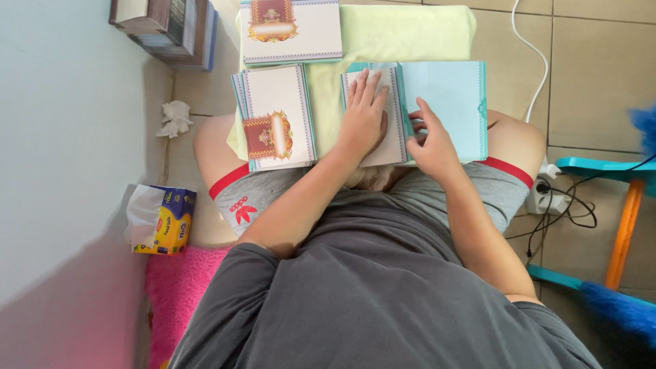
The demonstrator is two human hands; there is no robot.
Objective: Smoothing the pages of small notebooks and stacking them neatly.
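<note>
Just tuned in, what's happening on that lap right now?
A seated person works on a pale green cushion laid across their lap. The left hand lies flat on a white card, holding it down, while the right hand touches the edge of an open light blue folder beside it. A stack of decorated cards sits to the left on the cushion, and another stack lies further out. A tissue box stands by the wall.

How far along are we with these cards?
Done: two stacks of folded cards, one on the lap, one farther up the green cushion. In hand: left hand presses an open card flat, right hand on its fold. Remaining count not visible.
</note>
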